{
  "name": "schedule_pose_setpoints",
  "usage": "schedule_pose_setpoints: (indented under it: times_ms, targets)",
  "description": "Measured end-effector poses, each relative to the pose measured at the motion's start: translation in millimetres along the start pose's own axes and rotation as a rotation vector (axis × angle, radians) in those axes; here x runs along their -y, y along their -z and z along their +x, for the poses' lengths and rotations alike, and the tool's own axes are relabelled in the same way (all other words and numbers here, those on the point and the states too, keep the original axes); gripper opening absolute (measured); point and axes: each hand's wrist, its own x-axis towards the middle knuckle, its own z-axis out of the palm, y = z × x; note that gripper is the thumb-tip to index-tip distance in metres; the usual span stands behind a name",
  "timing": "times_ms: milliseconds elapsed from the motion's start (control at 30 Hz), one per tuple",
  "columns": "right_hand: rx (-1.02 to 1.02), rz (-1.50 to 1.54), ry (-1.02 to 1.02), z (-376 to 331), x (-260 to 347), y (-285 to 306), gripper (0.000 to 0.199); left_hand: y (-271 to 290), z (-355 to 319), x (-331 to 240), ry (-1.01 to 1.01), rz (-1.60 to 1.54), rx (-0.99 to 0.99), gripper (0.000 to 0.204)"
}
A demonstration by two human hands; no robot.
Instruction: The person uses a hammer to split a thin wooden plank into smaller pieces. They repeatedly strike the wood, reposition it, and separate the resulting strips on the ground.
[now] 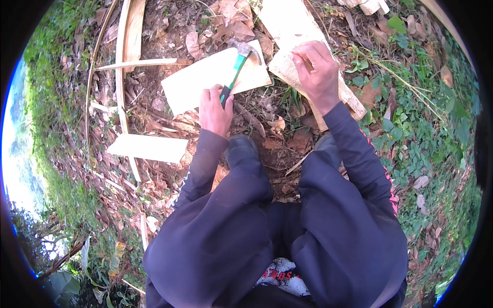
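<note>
Two hands at work, person squatting, knees and dark shoes just below them. Left hand [214,110] is wrapped tight round the handle of a small hatchet [237,66] (green-and-black grip, grey metal head), head pointing away from the body and resting on or just over a pale flat wood slab [205,79] directly beyond the left knuckles. Right hand [319,74] is closed over the near end of a long pale split board [298,46], fingers curled over its edge, pinning it to the ground; that board runs away from the right hand toward the far side, and its near corner lies just beside the hatchet head.

Risk, as a judgement: the blade sits close to the right-hand fingers, so a glancing or off-line chop could catch them. The board lies on loose dry leaves [287,138] and soil (uneven footing), so it could skid or rock under a blow. Chips could fly up at the face.

Further left of the left hand, another short pale plank [149,148] lies flat, well apart. Beyond it, thin curved wood strips [123,61] lie on bare dirt. Right of the right hand, green weeds [426,128].
</note>
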Motion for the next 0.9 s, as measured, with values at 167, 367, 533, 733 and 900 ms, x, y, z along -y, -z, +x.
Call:
schedule_pose_setpoints:
  times_ms: [167,367,533,733,900]
  targets:
    - [0.003,0.027,-0.01,1,0,0,0.006,9,2,-4,-0.008,-0.031,0.014,0.031]
    - [0.022,0.002,-0.007,4,-2,0,0.005,48,-2,-18,0.204,-0.455,0.186,0.027]
    - [0.028,0.016,-0.037,1,-2,2,0.006,84,-14,-67,-0.019,-0.478,0.13,0.03]
    - [0.026,0.011,-0.033,2,0,3,0.007,81,-18,-78,-0.197,-0.351,0.165,0.029]
    - [0.002,0.018,-0.049,2,3,2,0.008,82,-30,-82,-0.29,-0.404,-0.005,0.027]
